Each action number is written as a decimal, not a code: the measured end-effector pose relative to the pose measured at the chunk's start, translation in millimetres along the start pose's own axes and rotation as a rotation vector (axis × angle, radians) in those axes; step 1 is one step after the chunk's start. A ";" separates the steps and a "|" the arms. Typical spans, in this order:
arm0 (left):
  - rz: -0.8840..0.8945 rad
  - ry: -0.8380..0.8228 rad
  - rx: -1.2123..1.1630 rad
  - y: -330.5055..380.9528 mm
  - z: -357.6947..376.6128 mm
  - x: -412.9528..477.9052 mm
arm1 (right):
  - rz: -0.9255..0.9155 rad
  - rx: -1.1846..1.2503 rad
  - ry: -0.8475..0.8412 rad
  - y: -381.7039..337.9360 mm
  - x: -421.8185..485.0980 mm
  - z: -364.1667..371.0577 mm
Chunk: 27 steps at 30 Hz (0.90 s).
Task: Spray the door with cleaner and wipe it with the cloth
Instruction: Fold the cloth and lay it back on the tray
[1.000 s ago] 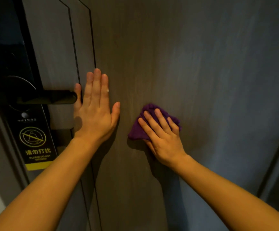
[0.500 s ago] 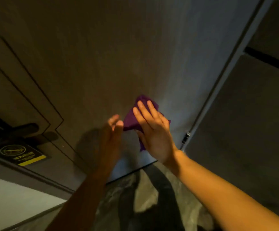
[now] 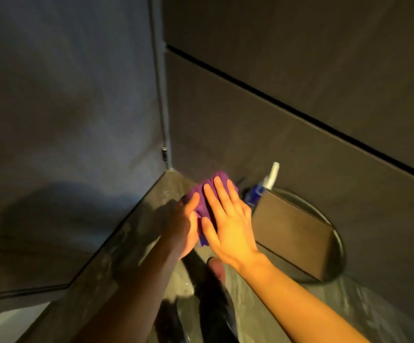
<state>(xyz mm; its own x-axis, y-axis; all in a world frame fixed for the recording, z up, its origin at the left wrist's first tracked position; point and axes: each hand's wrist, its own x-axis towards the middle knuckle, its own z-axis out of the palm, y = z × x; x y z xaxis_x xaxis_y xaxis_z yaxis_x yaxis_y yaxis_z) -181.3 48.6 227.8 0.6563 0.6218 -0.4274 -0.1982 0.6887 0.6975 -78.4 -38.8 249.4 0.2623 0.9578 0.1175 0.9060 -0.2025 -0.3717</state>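
We look down into the corner where the door (image 3: 60, 100) meets a dark panelled wall (image 3: 300, 134), with the stone-patterned floor (image 3: 116, 263) below. Both our hands are away from the door's face and meet in front of us, low in the corner, with the purple cloth (image 3: 204, 194) bunched between them.

Our left hand (image 3: 184, 226) sits in shadow, its fingers curled under the cloth and its thumb pressed on the near edge, so it is closed on the fabric. Our right hand (image 3: 228, 219) lies over the top of the cloth with the fingers stretched out flat and slightly spread, the thumb tucked against the cloth's lower edge (pressing it rather than pinching it, as far as we can tell). The cloth is clear of the door and the floor, carried only by the two hands.

Just beyond our right fingertips stands the spray bottle (image 3: 262, 186), blue in the body with a white nozzle pointing up and to the right, close to the wall. It is partly hidden behind a brown box (image 3: 292, 231) that rests within a dark round rim (image 3: 338, 243). The picture is blurred there, so we cannot tell what the rim belongs to.

A dark trouser leg (image 3: 215, 288) shows beneath our wrists.
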 end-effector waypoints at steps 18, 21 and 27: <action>-0.573 -0.227 0.145 -179.2 213.9 46.4 | 1.019 1.116 0.221 270.3 -185.3 -95.2; -0.583 -0.162 0.177 -203.6 233.0 67.5 | 1.012 1.057 0.273 303.1 -190.5 -88.4; -0.611 -0.068 0.262 -234.3 244.6 115.1 | 1.015 0.925 0.244 352.3 -182.6 -63.3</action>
<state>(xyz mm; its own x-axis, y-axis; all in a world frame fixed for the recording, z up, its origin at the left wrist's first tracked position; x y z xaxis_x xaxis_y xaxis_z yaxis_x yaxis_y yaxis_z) 118.8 -132.5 155.9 0.6405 0.1177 -0.7589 0.4015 0.7910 0.4616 214.0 -298.0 155.3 0.8019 0.3970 -0.4466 -0.2329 -0.4806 -0.8454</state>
